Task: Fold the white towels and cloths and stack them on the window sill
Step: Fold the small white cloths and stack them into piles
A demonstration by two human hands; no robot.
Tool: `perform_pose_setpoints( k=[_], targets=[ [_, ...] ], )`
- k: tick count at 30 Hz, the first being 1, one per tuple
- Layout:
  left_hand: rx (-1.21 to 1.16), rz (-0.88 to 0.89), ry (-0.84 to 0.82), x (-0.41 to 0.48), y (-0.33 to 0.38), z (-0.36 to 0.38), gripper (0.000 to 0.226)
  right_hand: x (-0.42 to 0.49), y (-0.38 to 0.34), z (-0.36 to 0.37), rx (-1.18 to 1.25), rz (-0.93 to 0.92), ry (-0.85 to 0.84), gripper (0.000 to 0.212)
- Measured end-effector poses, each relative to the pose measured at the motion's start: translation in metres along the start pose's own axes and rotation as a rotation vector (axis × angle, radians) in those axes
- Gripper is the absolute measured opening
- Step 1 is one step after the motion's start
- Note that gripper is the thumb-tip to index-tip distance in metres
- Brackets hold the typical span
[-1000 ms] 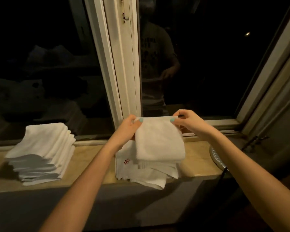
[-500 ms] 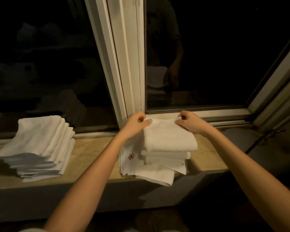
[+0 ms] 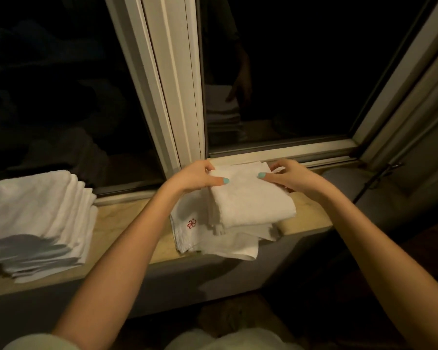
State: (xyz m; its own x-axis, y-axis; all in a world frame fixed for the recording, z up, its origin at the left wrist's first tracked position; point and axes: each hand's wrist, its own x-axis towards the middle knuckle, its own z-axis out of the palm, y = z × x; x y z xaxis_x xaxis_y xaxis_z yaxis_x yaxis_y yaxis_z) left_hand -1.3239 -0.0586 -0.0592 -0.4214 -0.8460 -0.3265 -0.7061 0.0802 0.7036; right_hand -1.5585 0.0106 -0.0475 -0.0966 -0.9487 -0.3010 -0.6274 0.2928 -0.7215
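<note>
I hold the folded towel (image 3: 253,198) by its far corners. My left hand (image 3: 192,176) pinches the 10 o'clock corner, thumb on top, and my right hand (image 3: 291,175) pinches the 2 o'clock corner the same way, so the fingers (image 3: 220,180) of both hands are closed on cloth. The towel runs from them toward me, to 6 o'clock, with its far edge lying 9 to 3 between my hands, both equally near. It seems to rest on the small pile (image 3: 228,243) on the sill (image 3: 127,223). I judge the next move is to let go and draw my fingers out sideways, to 9 and 3, because pulling toward 6 might drag the top fold. The big stack (image 3: 41,218) sits well apart at 9 o'clock
</note>
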Motion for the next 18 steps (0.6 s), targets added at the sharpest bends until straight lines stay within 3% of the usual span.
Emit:
perform_pose_setpoints(
  k=[4, 7, 14, 18],
  targets=[
    [0.020, -0.009, -0.016, -0.003, -0.002, 0.002, 0.050, -0.023, 0.001, -0.001, 0.006, 0.065, -0.078, 0.047],
    [0.003, 0.053, 0.052, -0.009, 0.003, 0.004, 0.045, -0.035, 0.002, 0.003, 0.086, 0.073, -0.093, 0.043],
    [-0.368, 0.175, 0.362, -0.018, 0.029, -0.006, 0.032, -0.036, -0.015, 0.001, 0.198, -0.085, 0.213, 0.034],
    [-0.463, 0.073, 0.121, -0.020, 0.025, -0.001, 0.068, -0.013, -0.017, 0.019, 0.087, 0.003, 0.214, 0.028]
  ],
)
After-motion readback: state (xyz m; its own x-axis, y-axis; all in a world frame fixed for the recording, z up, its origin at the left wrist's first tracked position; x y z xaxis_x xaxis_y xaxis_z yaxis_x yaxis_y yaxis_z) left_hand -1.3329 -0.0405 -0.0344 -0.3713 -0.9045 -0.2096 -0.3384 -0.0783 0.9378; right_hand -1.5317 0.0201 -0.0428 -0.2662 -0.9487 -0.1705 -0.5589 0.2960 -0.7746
